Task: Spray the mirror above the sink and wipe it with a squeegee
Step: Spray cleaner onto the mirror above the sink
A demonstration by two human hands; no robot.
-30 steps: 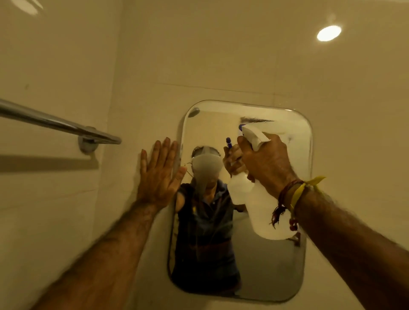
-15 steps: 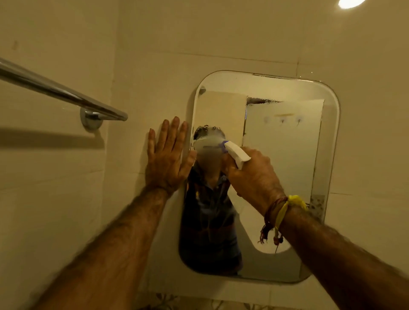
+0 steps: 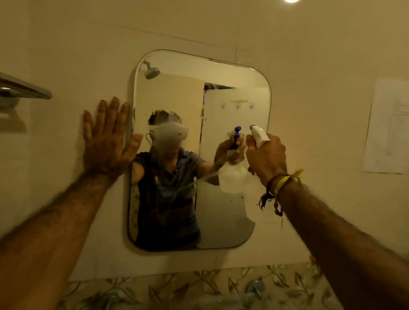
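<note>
Right hand (image 3: 266, 158) grips spray bottle (image 3: 257, 135) before mirror (image 3: 221, 221); left hand (image 3: 106, 141) flat, splayed on wall (image 3: 66, 55).

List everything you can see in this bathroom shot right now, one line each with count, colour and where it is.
mirror: one, rounded corners, misted with spray, centre wall.
spray bottle: one, white with blue nozzle, aimed at the mirror's right side.
towel rail: one, chrome, left wall.
paper sheet: one, white, right wall.
ceiling light: one, white, top edge.
tile border: one, leaf pattern, below the mirror.
wrist threads: several, yellow and red, right wrist.
left hand: flat on the wall by the mirror's left edge.
right hand: gripping the spray bottle.
</note>
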